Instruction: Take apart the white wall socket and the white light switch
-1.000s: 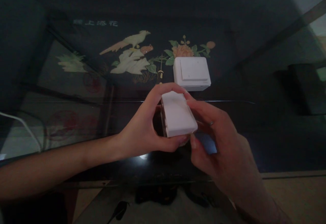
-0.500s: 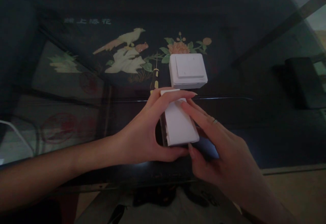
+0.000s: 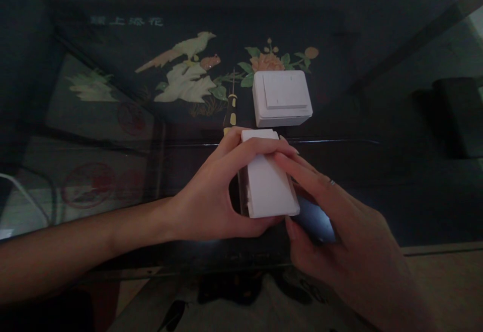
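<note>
The scene is dim and grainy, with a cold bluish cast; the dark glossy glass surface (image 3: 377, 181) carries faint reflections and a weak glare streak, daylight enters only at the upper right corner, and the edges bow with wide-angle distortion

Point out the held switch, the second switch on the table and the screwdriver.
Held switch (image 3: 268, 188), head view, on its white front plate.
Second switch (image 3: 282, 96), head view, on its rocker face.
Screwdriver (image 3: 230, 113), head view, on its black-and-yellow handle.

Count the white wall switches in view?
2. One switch is held between the left hand and right hand; the other switch lies on the table behind them, beside a screwdriver.
</note>
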`<state>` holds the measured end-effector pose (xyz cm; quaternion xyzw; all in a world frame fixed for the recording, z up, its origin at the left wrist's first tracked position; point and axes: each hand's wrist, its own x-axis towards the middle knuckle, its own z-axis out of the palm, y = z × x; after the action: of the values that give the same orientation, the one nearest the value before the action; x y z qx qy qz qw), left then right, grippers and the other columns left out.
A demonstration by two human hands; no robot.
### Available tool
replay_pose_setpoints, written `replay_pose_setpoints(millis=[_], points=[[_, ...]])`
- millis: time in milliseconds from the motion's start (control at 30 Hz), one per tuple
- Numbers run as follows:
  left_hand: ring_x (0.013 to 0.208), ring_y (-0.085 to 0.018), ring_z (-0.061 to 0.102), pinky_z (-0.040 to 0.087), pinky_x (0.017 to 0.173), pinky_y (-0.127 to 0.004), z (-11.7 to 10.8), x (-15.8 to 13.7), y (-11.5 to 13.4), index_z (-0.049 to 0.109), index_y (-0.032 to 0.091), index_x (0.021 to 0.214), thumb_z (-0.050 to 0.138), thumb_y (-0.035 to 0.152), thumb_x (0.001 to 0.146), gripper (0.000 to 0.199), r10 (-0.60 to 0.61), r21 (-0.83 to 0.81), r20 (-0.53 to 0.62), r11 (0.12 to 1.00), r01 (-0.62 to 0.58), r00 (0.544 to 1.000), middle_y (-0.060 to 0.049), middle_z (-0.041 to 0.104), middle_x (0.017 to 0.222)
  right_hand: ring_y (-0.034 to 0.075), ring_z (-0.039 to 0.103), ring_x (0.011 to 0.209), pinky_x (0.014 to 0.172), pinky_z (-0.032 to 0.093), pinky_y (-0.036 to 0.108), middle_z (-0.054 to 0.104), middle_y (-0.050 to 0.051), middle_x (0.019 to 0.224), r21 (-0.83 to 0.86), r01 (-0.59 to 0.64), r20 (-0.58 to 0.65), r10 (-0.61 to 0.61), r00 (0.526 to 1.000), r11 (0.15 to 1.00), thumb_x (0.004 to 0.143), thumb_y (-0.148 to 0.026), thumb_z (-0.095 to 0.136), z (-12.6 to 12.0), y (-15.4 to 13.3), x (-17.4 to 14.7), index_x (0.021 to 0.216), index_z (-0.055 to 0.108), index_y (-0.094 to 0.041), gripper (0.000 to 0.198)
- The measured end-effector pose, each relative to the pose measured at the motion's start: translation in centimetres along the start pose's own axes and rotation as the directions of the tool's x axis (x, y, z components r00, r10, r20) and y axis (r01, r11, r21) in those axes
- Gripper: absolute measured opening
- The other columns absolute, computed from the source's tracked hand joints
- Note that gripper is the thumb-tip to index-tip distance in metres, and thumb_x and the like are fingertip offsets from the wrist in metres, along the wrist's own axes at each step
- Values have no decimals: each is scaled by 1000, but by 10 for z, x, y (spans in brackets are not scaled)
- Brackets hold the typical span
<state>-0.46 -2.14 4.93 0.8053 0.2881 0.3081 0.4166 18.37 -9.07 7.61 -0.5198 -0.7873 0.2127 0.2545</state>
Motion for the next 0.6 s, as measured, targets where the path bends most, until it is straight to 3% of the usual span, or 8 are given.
replay_pose_setpoints(millis=[200,333,500,600], points=[[116,-29,53,45,101,-41,1,-1,-1,58,29,127,81,28,67,63,-15,23,13,1000,14,1000,-3,64,128,18,65,122,99,58,25,62,7,140,49,-53,-109,58,992,997,83,-9,45,9,-8,-5,129,44,-21,48],[114,-29,52,46,98,-41,2,-1,-1,59,27,128,83,24,65,68,-5,31,18,1000,4,1000,-4,64,126,16,72,108,83,63,21,60,8,141,36,-166,-112,169,979,986,81,-5,43,14,-20,-9,126,43,-24,48],[114,-29,53,47,97,-42,2,-1,-2,62,27,128,83,29,67,65,-17,32,8,999,17,1000,-6,63,123,19,69,113,78,65,24,51,12,147,38,-203,-143,206,968,979,82,-4,42,22,-29,-10,123,41,-24,45],[110,-30,53,45,97,-44,1,1,-1,64,29,126,83,32,67,62,-22,22,0,1000,22,1000,-3,66,121,19,70,107,69,64,24,53,10,144,-8,-213,-160,210,965,977,79,-2,42,24,-32,-8,119,43,-25,46]])
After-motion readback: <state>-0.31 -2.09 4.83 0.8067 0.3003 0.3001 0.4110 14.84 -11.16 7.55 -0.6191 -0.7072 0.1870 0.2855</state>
